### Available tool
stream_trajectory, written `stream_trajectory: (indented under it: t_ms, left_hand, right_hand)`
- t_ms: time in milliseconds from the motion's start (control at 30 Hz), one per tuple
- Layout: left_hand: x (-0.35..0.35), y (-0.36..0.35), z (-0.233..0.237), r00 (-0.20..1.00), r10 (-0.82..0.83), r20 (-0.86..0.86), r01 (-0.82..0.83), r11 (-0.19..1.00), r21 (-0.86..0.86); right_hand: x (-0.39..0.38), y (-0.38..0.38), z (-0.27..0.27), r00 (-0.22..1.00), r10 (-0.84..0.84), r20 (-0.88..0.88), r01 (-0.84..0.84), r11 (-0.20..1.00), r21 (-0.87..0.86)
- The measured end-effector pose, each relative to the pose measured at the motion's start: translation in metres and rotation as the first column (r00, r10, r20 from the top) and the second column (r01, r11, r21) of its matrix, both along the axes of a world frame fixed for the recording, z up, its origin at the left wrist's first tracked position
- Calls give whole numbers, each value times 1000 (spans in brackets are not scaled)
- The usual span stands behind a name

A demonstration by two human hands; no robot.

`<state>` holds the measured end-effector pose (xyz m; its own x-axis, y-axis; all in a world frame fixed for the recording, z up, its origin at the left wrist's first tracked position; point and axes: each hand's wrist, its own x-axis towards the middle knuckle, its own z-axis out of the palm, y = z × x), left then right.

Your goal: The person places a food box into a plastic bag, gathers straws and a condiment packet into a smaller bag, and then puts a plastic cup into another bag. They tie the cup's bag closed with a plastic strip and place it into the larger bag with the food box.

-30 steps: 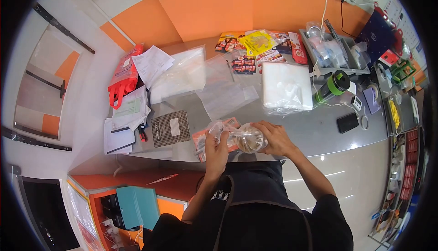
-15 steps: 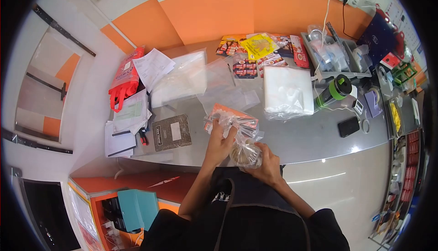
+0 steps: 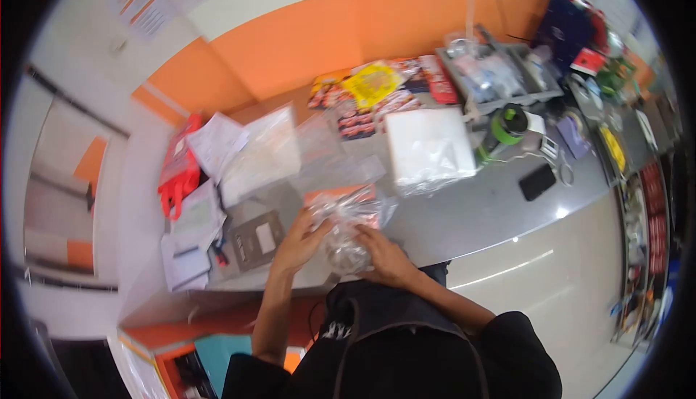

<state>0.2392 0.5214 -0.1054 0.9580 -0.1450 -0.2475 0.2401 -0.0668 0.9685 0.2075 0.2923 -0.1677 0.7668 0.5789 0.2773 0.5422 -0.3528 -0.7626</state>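
Note:
A clear plastic bag (image 3: 346,243) is at the table's front edge, with a rounded bundle showing through its near end. My left hand (image 3: 299,243) is closed on the bag's left side, thumb and fingers gathering the crinkled plastic. From the right, my right hand (image 3: 388,260) grips the bag beside the rounded part, fingers bent over it. Just beyond my fingers, an orange-and-white printed packet (image 3: 339,197) shows under clear film. The image is blurred, so the bag's contents are indistinct.
A stack of white plastic bags (image 3: 430,145) lies at the right, near a green-lidded bottle (image 3: 505,127) and a black phone (image 3: 537,182). Leftward are a brown notebook (image 3: 257,241), papers (image 3: 217,142) and a red bag (image 3: 180,171). A grey tray (image 3: 533,94) stands behind.
The view has shifted and blurred. My right hand has moved from the bag's near end up along its right side, closer to my left hand. Both hands stay on the bag.

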Motion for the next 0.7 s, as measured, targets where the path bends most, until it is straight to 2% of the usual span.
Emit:
stream_trajectory:
  t_ms: [33, 67, 133, 233, 333, 433, 533, 567, 667, 700]
  left_hand:
    - [2, 1, 8, 999, -34, 1, 34, 994, 103]
    - [4, 1, 15, 998, -64, 5, 61, 976, 207]
    - [7, 4, 19, 994, -95, -50, 103, 976, 190]
    - [11, 2, 27, 992, -127, 10, 119, 952, 282]
    - [19, 6, 40, 980, -176, -97, 198, 930, 308]
    - [25, 11, 47, 951, -291, -101, 306, 850, 430]
    - [31, 21, 44, 916, -380, -126, 395, 809, 435]
    - [28, 19, 43, 935, -334, -115, 352, 847, 399]
    - [23, 16, 44, 954, -290, 74, 189, 776, 602]
    - [21, 13, 47, 951, -296, 96, 177, 769, 615]
  right_hand:
    - [2, -7, 18, 1000, -10, -1, 10, 998, -59]
    - [8, -11, 33, 998, -52, -25, 54, 996, 68]
    - [21, -6, 54, 991, -107, -83, 129, 935, 330]
    - [60, 17, 73, 997, -61, 44, 42, 940, 339]
    - [89, 31, 58, 969, 242, -48, -216, 926, 310]
    - [95, 30, 56, 968, 251, 1, -235, 907, 350]
    - [91, 29, 56, 982, 188, 4, -174, 900, 401]
    - [94, 27, 55, 978, 209, -17, -186, 905, 382]
    - [101, 26, 51, 963, 259, -73, -221, 915, 337]
    - [101, 26, 49, 960, 267, -81, -228, 918, 323]
